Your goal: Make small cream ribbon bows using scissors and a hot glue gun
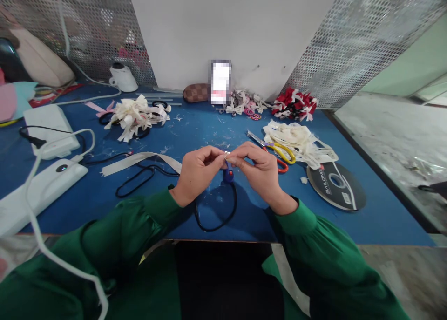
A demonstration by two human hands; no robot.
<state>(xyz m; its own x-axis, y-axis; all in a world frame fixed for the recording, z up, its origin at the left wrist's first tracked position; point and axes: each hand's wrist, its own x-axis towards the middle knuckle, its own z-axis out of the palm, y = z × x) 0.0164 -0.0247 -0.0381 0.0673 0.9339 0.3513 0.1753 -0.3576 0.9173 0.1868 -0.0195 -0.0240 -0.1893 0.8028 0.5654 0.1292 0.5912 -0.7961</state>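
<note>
pinching a small white piece [226,155] between left hand [198,172] and right hand [257,170].
held inward from front edge of table [195,133], by blue corded tool [228,176], two-handed probably for steadiness.

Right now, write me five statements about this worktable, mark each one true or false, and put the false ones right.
1. The left hand and the right hand pinch a small pale piece between them. True.
2. The scissors lie beside the left hand. False: they lie just beyond the right hand.
3. The black reel rests on the blue table, to the right of the right hand. True.
4. The red-and-white pile sits at the left rear. False: it sits at the right rear.
5. The phone shows a dark screen. False: its screen is bright.
</note>
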